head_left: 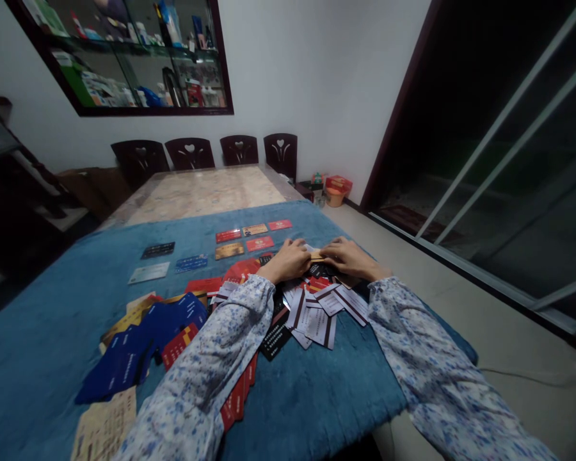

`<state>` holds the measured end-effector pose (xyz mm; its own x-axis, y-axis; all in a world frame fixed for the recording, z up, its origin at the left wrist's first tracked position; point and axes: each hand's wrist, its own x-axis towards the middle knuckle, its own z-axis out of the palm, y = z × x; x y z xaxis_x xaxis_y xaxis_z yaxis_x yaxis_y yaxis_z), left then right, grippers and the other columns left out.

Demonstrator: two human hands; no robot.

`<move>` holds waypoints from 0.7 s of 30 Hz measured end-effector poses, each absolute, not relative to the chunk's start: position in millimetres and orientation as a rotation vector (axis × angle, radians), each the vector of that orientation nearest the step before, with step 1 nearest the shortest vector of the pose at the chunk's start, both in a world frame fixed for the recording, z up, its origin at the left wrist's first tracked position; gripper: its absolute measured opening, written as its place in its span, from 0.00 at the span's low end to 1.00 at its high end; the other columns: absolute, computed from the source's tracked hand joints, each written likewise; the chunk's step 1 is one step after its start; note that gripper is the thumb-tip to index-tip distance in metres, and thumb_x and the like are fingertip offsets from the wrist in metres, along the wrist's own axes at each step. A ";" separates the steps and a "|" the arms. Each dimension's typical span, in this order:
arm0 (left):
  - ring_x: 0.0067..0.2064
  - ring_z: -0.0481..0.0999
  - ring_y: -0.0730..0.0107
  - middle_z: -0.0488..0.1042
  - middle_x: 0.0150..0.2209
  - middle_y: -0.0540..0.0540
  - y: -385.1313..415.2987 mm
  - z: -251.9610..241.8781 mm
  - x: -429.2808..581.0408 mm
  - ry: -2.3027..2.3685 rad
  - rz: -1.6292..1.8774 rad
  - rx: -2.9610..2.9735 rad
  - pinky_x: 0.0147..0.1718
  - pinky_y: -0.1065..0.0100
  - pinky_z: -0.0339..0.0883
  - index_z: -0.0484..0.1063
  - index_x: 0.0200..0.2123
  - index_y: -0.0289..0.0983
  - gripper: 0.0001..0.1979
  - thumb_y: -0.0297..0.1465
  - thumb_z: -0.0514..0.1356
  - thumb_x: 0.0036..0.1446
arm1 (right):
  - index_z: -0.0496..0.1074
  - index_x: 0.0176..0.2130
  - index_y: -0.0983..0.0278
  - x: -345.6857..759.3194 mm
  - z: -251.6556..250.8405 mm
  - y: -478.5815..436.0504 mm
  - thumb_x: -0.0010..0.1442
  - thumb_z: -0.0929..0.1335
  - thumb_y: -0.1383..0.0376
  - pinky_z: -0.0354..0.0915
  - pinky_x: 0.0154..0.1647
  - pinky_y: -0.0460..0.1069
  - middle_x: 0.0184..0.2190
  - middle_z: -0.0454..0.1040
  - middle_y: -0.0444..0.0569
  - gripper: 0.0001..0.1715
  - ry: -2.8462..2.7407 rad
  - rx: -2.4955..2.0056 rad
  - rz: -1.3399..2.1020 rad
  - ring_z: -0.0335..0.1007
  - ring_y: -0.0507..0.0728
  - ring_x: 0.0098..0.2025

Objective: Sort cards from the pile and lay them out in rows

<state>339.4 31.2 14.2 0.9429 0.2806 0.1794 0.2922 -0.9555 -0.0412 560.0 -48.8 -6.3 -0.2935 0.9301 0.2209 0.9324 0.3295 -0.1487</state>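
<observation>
My left hand and my right hand meet over a loose heap of cards at the right side of the blue cloth. Between them a gold card is gripped by the fingers of both hands; part of it is hidden. Below my hands lie white cards with dark stripes, overlapping at several angles. A black card with print pokes out near my left sleeve. Under and beside the left forearm spread blue cards, red cards and a tan card.
Farther out, red cards and gold cards lie in short rows. To their left are a black card, a blue card and a pale card. The blue cloth ends at the table's right edge. Chairs stand behind.
</observation>
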 end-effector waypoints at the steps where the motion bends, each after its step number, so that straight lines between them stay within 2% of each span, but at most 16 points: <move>1: 0.61 0.68 0.51 0.80 0.46 0.36 31.5 15.1 338.7 -0.436 -0.274 -3.031 0.55 0.50 0.62 0.79 0.43 0.34 0.16 0.30 0.52 0.69 | 0.79 0.49 0.61 559.7 -5.8 -49.4 0.69 0.64 0.60 0.61 0.55 0.57 0.49 0.81 0.54 0.17 -2.328 -1.660 -0.009 0.69 0.62 0.52; 5: 0.59 0.69 0.53 0.81 0.43 0.38 32.9 19.0 335.6 -0.421 -0.310 -3.054 0.56 0.52 0.60 0.80 0.40 0.35 0.15 0.30 0.52 0.68 | 0.80 0.48 0.60 559.9 -5.8 -50.3 0.67 0.65 0.61 0.62 0.55 0.58 0.44 0.82 0.54 0.16 -2.274 -1.625 -0.020 0.69 0.62 0.50; 13: 0.52 0.72 0.57 0.79 0.39 0.40 39.7 22.3 333.5 -0.488 -0.455 -3.124 0.52 0.56 0.64 0.78 0.33 0.36 0.13 0.25 0.53 0.64 | 0.81 0.45 0.61 556.2 -3.1 -53.3 0.67 0.63 0.65 0.66 0.47 0.55 0.38 0.80 0.55 0.17 -2.141 -1.567 -0.064 0.69 0.62 0.45; 17: 0.49 0.73 0.59 0.79 0.40 0.40 42.2 22.2 333.8 -0.535 -0.519 -3.148 0.49 0.60 0.66 0.78 0.36 0.36 0.14 0.23 0.52 0.64 | 0.81 0.45 0.62 553.1 -4.7 -53.9 0.67 0.62 0.66 0.66 0.45 0.53 0.35 0.79 0.54 0.18 -2.083 -1.592 -0.074 0.69 0.61 0.43; 21: 0.46 0.74 0.59 0.79 0.40 0.39 44.7 18.9 335.0 -0.574 -0.573 -3.158 0.47 0.61 0.68 0.79 0.40 0.35 0.15 0.21 0.52 0.62 | 0.79 0.47 0.62 549.6 -7.5 -53.9 0.68 0.62 0.66 0.66 0.45 0.51 0.38 0.78 0.54 0.18 -1.999 -1.655 -0.099 0.70 0.60 0.43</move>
<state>335.0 44.7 18.9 0.8766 0.3608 0.3185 0.3189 -0.9311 0.1771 549.6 -53.9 -7.5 -0.1019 0.8903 0.4438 0.9299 0.2438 -0.2755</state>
